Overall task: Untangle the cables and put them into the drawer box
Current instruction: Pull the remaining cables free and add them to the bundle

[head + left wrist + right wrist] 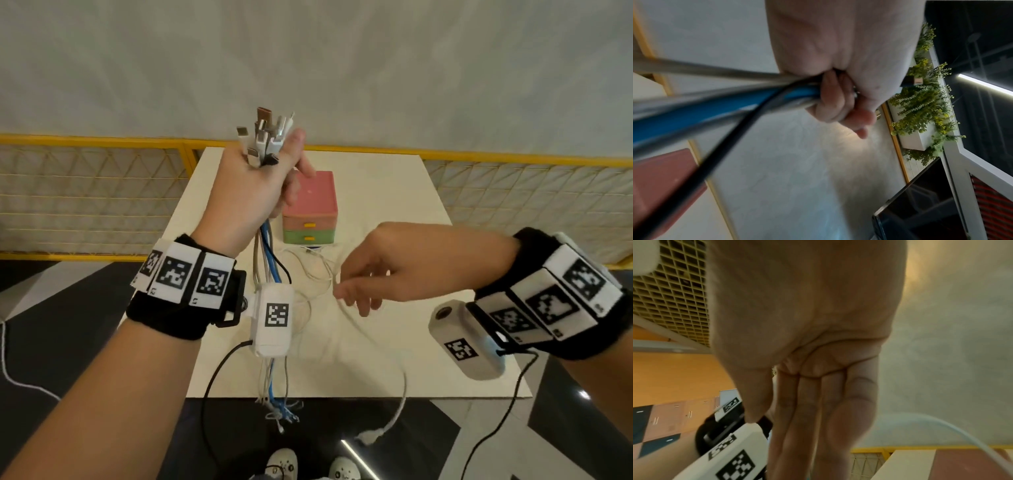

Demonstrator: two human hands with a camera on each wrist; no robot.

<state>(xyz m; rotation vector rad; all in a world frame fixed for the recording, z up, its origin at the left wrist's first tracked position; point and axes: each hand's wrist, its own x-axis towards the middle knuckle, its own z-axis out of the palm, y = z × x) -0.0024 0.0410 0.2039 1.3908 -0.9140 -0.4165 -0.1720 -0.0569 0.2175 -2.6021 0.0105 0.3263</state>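
My left hand [260,185] is raised above the table and grips a bundle of cables [269,263] just below their plugs [265,137], which stick up out of my fist. Blue, black, grey and white cords hang down past my wrist and over the table's near edge. The left wrist view shows my curled fingers [833,99] round the blue cord [715,110]. My right hand [363,281] hovers lower, fingers straight and relaxed, by a thin white cable [342,308] that trails off the table. The drawer box [310,209], pink over green with yellow handles, stands behind.
The cream table [394,342] has a yellow mesh fence [85,192] behind it. A white cable end [371,437] dangles above the dark floor below the table's near edge. My shoes show at the bottom.
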